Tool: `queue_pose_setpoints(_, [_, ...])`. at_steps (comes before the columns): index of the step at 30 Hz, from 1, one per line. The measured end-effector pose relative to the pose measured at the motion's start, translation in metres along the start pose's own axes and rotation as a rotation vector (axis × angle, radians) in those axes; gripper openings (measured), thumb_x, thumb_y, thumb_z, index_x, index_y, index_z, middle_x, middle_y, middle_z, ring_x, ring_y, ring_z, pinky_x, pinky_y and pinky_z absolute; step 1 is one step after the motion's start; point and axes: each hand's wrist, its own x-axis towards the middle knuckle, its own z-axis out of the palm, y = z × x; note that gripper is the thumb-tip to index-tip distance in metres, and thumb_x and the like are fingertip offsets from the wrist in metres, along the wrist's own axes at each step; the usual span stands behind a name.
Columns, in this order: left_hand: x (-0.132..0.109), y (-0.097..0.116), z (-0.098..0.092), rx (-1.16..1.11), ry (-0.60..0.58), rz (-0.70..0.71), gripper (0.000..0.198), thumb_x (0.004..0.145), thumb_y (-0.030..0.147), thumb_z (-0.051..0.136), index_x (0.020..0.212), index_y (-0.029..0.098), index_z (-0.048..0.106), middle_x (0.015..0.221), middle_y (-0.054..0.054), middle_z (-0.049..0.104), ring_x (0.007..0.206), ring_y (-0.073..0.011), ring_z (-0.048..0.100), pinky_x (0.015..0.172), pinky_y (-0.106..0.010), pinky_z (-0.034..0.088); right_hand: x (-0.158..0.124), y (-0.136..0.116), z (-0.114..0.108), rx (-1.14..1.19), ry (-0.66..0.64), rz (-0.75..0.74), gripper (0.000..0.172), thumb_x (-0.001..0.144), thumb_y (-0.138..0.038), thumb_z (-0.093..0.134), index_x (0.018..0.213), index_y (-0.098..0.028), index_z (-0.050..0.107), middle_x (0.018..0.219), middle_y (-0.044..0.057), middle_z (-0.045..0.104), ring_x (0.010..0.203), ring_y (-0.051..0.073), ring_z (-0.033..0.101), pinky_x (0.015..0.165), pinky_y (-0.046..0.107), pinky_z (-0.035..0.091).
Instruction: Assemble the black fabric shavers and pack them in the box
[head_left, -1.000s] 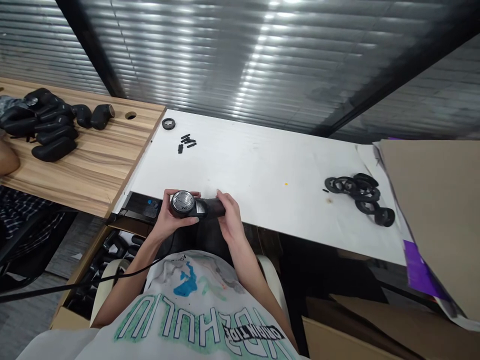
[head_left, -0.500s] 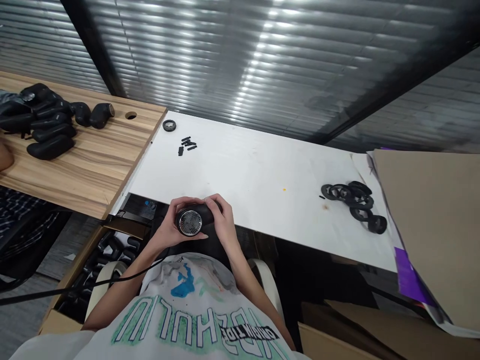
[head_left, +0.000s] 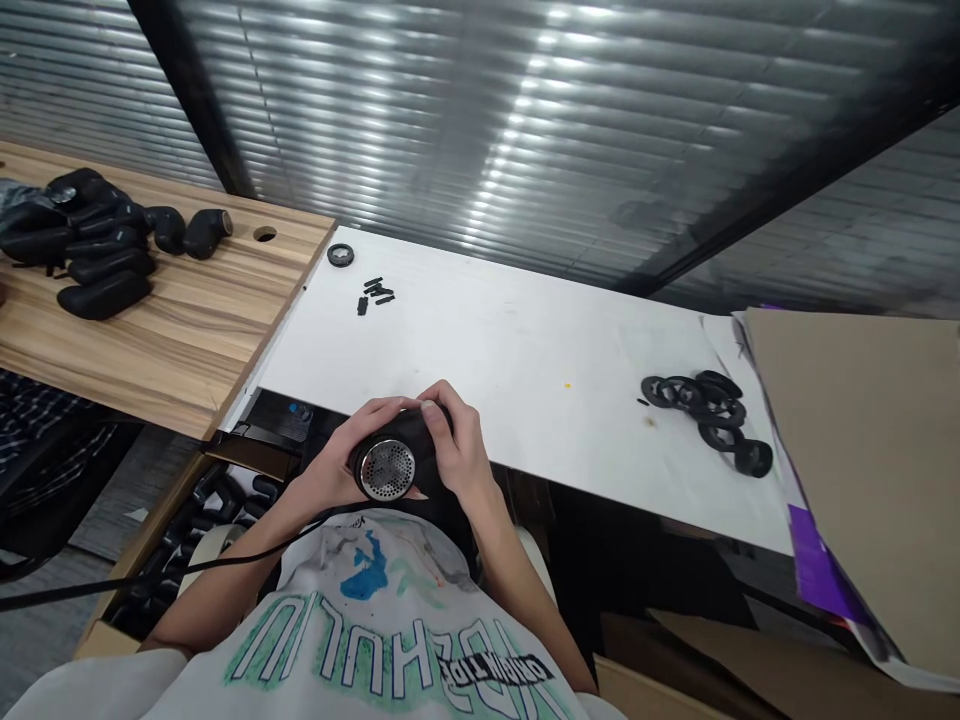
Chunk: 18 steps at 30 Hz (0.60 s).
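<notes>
A black fabric shaver with a round, perforated metal head is held in front of my body, near the white table's front edge. My left hand wraps round its head end, fingers over the top and thumb side below. My right hand is closed round the other end, its thumb lying on the upper side. The shaver's metal mesh faces up toward me, and my right hand hides part of its body. A black cable runs along my left forearm; where it ends is hidden.
Black rings lie on the right of the white table. Small black strips and a single ring lie at the left. More black shavers fill the wooden table's left side. Cardboard stands at right.
The shaver and both hands have come slightly closer to my body and to the right. My right hand has shifted its hold a little. The co-worker's arm at far left has nearly left view.
</notes>
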Motion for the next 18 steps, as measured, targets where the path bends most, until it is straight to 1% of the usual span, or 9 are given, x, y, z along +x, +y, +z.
queue_pose_setpoints(3, [0.006,0.002,0.002,-0.099,-0.014,-0.087,0.110,0.072,0.028,0.103,0.165,0.046,0.048,0.162,-0.013,0.055,0.148,-0.0383,0.058,0.120,-0.057,0.053,0.000,0.000,-0.004,0.056,0.106,-0.046,0.049,0.098,-0.073,0.060,0.084,-0.026,0.067,0.079,0.004,0.064,0.077,0.024,0.057,0.072,0.037,0.045])
queue_pose_setpoints(5, [0.010,0.000,0.005,-0.293,-0.054,-0.281,0.125,0.063,0.039,0.108,0.168,0.047,0.040,0.167,-0.014,0.049,0.146,-0.0422,0.059,0.110,-0.057,0.061,-0.001,0.006,-0.011,0.055,0.226,-0.051,0.041,0.093,-0.068,0.068,0.086,-0.028,0.070,0.082,0.005,0.065,0.081,0.026,0.058,0.075,0.039,0.047])
queue_pose_setpoints(6, [0.011,-0.002,0.007,-0.436,-0.083,-0.398,0.129,0.062,0.049,0.107,0.169,0.047,0.036,0.165,-0.016,0.051,0.141,-0.0435,0.063,0.102,-0.056,0.065,-0.003,0.010,-0.016,0.043,0.284,-0.047,0.037,0.090,-0.065,0.072,0.088,-0.028,0.071,0.085,0.006,0.066,0.083,0.026,0.058,0.078,0.040,0.048])
queue_pose_setpoints(9, [0.013,-0.011,0.019,-0.844,-0.123,-0.723,0.107,0.075,0.078,0.088,0.164,0.036,0.044,0.133,-0.017,0.073,0.110,-0.0400,0.079,0.085,-0.051,0.069,-0.009,0.027,-0.029,0.030,0.361,-0.076,0.032,0.082,-0.056,0.084,0.096,-0.030,0.073,0.097,0.007,0.067,0.095,0.029,0.060,0.091,0.044,0.050])
queue_pose_setpoints(11, [0.013,-0.019,0.029,-0.924,-0.082,-0.848,0.084,0.083,0.075,0.083,0.147,0.025,0.059,0.107,-0.014,0.078,0.088,-0.0334,0.081,0.077,-0.044,0.067,-0.015,0.038,-0.034,0.054,0.330,-0.120,0.034,0.079,-0.050,0.088,0.102,-0.030,0.073,0.104,0.007,0.068,0.105,0.030,0.062,0.101,0.046,0.049])
queue_pose_setpoints(12, [0.011,-0.023,0.033,-0.874,-0.046,-0.868,0.074,0.084,0.068,0.086,0.137,0.021,0.064,0.100,-0.013,0.077,0.082,-0.0302,0.080,0.074,-0.040,0.065,-0.018,0.042,-0.034,0.061,0.311,-0.132,0.034,0.080,-0.047,0.088,0.105,-0.030,0.073,0.109,0.008,0.069,0.110,0.030,0.062,0.105,0.046,0.049])
queue_pose_setpoints(14, [0.007,-0.030,0.038,-0.613,0.035,-0.817,0.060,0.082,0.051,0.093,0.126,0.019,0.069,0.102,-0.012,0.077,0.085,-0.0274,0.078,0.074,-0.036,0.062,-0.022,0.047,-0.032,0.049,0.284,-0.107,0.033,0.088,-0.047,0.083,0.114,-0.030,0.072,0.119,0.008,0.070,0.116,0.029,0.064,0.110,0.045,0.047])
queue_pose_setpoints(16, [0.003,-0.036,0.037,-0.242,0.077,-0.657,0.055,0.080,0.038,0.093,0.128,0.022,0.069,0.118,-0.012,0.076,0.102,-0.0295,0.075,0.087,-0.040,0.061,-0.023,0.048,-0.028,0.017,0.286,-0.014,0.033,0.096,-0.053,0.073,0.119,-0.029,0.072,0.122,0.007,0.072,0.116,0.027,0.065,0.108,0.042,0.048])
queue_pose_setpoints(18, [-0.001,-0.040,0.033,0.105,0.044,-0.448,0.055,0.082,0.025,0.086,0.134,0.025,0.068,0.129,-0.011,0.074,0.116,-0.0322,0.071,0.099,-0.044,0.058,-0.019,0.049,-0.021,0.018,0.313,0.098,0.040,0.099,-0.062,0.067,0.117,-0.027,0.074,0.117,0.006,0.074,0.110,0.026,0.066,0.099,0.038,0.050])
